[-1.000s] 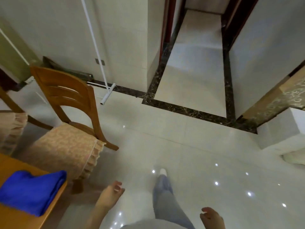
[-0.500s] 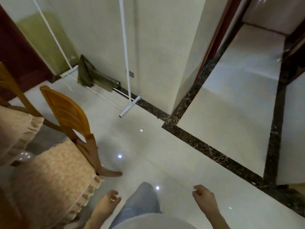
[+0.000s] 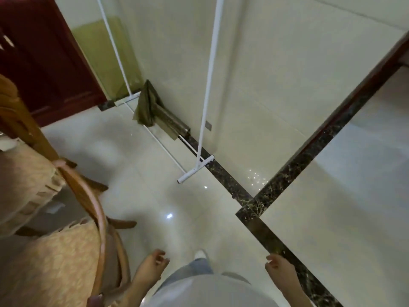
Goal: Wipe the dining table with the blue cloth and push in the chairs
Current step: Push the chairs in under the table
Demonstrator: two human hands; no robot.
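A wooden chair [image 3: 97, 220] with a beige frilled cushion stands at the lower left, its curved backrest just left of my left hand [image 3: 150, 268]. That hand hangs with loosely curled fingers and holds nothing. My right hand [image 3: 280, 270] hangs at the lower right, also loose and without anything in it. A second cushioned chair [image 3: 24, 176] stands farther left. The blue cloth and the dining table are out of view.
A white metal rack [image 3: 204, 103] stands against the tiled wall ahead, its foot on the floor. An olive cloth [image 3: 148, 105] hangs on its low bar. A dark red door [image 3: 44, 63] is at the upper left. Glossy floor with a dark marble border [image 3: 278, 189] runs right.
The view has swung left and forward; the table corner with the blue cloth has left the frame. The near chair is now close beside my left hand. Both hands still hang free.
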